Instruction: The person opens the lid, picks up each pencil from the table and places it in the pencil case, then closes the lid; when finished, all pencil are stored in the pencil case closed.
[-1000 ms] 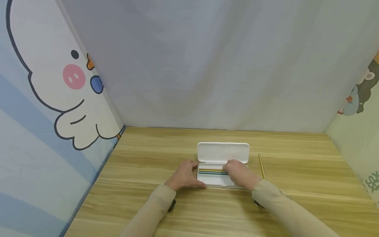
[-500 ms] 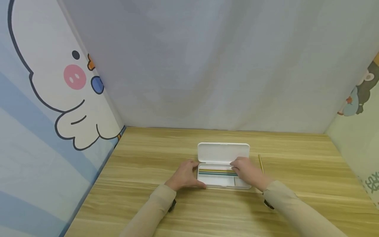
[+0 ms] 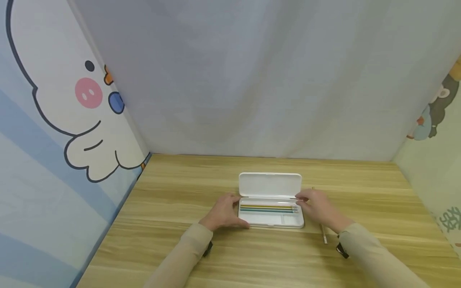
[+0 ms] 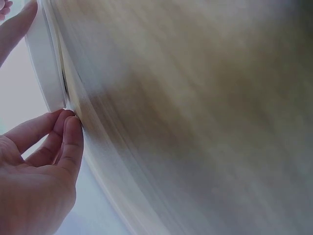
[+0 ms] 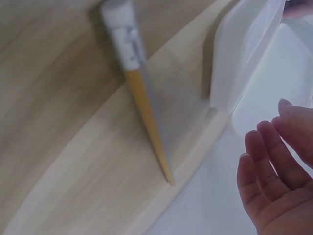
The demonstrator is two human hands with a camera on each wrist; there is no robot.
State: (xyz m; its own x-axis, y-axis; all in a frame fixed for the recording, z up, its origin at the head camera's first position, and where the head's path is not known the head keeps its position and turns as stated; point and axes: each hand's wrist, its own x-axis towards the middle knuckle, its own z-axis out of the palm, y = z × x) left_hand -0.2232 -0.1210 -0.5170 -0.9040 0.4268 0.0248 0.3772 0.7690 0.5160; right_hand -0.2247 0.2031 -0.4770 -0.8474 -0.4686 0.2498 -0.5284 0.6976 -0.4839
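Left hand (image 3: pixel 224 213) gripped the left end of a pencil case (image 3: pixel 261 219) on a table (image 3: pixel 187 178).
Right hand (image 3: pixel 319 205), loosely curved, hung empty near its right end, over a loose pencil (image 3: pixel 323 234); pencils (image 3: pixel 266 209) lay inside, lid (image 3: pixel 270 185) raised beyond.

Soft light, blurry wrist views

Free room above the case (image 3: pixel 261 219), raised lid (image 3: pixel 270 185) a barrier behind.
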